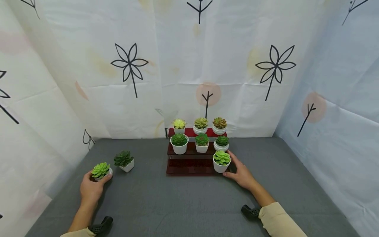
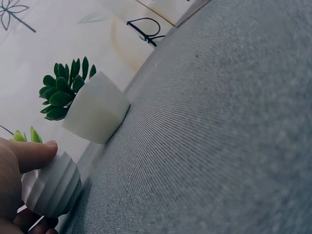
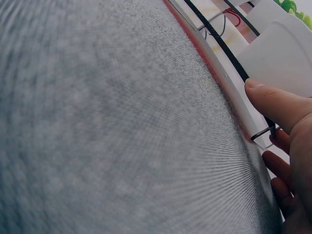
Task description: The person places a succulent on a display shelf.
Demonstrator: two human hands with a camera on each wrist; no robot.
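My left hand [image 1: 92, 189] grips a light-green potted succulent [image 1: 101, 170] at the table's left; its white ribbed pot [image 2: 52, 187] shows in the left wrist view. Just beyond it stands a dark-green potted succulent [image 1: 124, 161] in a smooth white pot. My right hand [image 1: 243, 176] is at the right end of the dark red tiered stand [image 1: 189, 167]. There it holds a bright-green potted succulent [image 1: 221, 161] on the lowest tier, thumb [image 3: 265, 95] in front and a finger at the far side. The other fingers curl beside the stand's end.
Middle-tier succulents [image 1: 179, 144] stand in a row of white pots, with another row of succulents [image 1: 201, 126] above. The patterned white cloth wall [image 1: 177, 65] rises behind and on both sides of the grey tabletop [image 1: 171, 204]. A dark wire loop [image 1: 88, 140] lies at the back left.
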